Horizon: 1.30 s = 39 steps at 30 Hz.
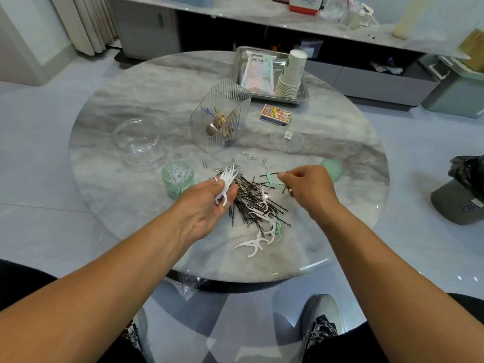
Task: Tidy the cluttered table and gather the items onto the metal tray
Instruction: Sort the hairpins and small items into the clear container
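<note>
A shiny rectangular metal tray [303, 96] sits at the far side of the round marbled worktop [131, 100], holding stacked ribbed paper cups [292, 74] and a flat plastic packet [258, 69]. Nearer, thin black hairpins [251, 197] lie heaped with forked floss picks [252, 244]. The left hand [209, 203] grips a bunch of white picks [226, 183]; the right hand [309, 186] pinches a hairpin.

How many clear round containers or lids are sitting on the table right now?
2. A clear round dish sits at the table's left side, left of the ribbed holder. A flat clear lid lies right of that holder, below the matchbox. None looks hidden.
</note>
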Each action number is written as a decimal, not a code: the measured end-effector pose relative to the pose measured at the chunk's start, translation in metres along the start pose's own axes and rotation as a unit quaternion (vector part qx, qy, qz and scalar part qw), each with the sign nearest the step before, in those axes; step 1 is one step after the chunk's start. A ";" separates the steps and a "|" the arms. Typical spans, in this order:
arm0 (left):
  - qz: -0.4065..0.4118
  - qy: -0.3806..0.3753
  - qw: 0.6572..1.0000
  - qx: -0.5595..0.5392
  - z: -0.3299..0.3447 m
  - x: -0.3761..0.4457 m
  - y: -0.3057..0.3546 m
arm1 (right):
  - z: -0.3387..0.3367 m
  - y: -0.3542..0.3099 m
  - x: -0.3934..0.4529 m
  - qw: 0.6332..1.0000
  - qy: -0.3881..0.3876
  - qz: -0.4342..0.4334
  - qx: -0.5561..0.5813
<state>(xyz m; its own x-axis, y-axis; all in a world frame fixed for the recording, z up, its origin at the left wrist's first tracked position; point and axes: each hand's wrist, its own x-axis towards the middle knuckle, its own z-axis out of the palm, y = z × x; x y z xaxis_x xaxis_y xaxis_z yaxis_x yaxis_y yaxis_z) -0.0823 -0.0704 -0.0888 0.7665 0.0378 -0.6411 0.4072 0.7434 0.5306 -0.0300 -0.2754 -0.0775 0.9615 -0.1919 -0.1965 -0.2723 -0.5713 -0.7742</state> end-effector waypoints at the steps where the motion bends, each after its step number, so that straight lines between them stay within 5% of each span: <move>1: 0.003 0.010 1.000 0.008 -0.001 0.001 0.000 | -0.001 0.006 0.002 0.999 -0.001 0.002 -0.047; 5: 0.008 0.025 0.999 0.029 -0.002 0.001 -0.002 | 0.013 0.014 -0.005 0.984 0.006 -0.019 -0.178; 11: -0.005 0.004 0.999 0.044 0.000 -0.002 -0.003 | 0.037 0.007 -0.017 0.978 -0.075 -0.012 -0.196; 20: -0.006 -0.001 0.999 0.047 0.002 0.001 -0.008 | 0.028 -0.007 -0.013 0.999 -0.020 -0.008 0.029; 24: 0.006 -0.006 0.999 0.041 0.008 0.002 -0.011 | 0.031 -0.028 -0.026 0.945 -0.177 0.075 0.266; 35: 0.018 -0.060 0.997 0.042 0.013 -0.003 -0.014 | 0.034 -0.034 -0.045 0.959 -0.189 0.033 0.208; 39: 0.016 0.009 1.000 0.007 0.009 0.002 -0.008 | 0.012 -0.025 -0.030 0.981 -0.134 -0.068 -0.123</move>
<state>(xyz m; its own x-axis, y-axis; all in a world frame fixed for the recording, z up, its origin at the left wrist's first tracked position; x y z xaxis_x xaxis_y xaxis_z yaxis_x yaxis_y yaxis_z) -0.0798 -0.0824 -0.0894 0.7707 0.0733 -0.6330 0.3896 0.7319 0.5591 -0.0516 -0.2454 -0.0596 0.9556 0.0969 -0.2783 -0.1099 -0.7589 -0.6419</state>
